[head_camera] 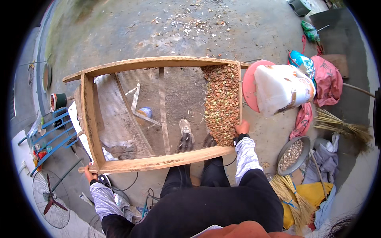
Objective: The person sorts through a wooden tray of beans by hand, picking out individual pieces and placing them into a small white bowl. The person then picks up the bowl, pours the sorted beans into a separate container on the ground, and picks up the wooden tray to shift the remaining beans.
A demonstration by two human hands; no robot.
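A large wooden-framed sieve [166, 160] with wire mesh spans the view in front of me. Brown and greenish beans or seeds [221, 104] lie heaped on the mesh at its right end. My left hand [90, 175] grips the end of the near rail at the lower left corner. My right hand [242, 127] is closed on the right end board near the lower right corner. Through the mesh show my shoe, wooden slats and a round blue and white object. Just beyond the right end board a white bucket [282, 89] lies tipped beside a pink round stool or lid [256, 84].
A metal fan [51, 197] and a blue rack [56, 131] stand left. At right are pink sacks [327, 81], a basin of pale pieces [293, 154], straw brooms [342, 125] and a yellow cloth [309, 196]. Debris [193, 25] is scattered over the concrete ahead.
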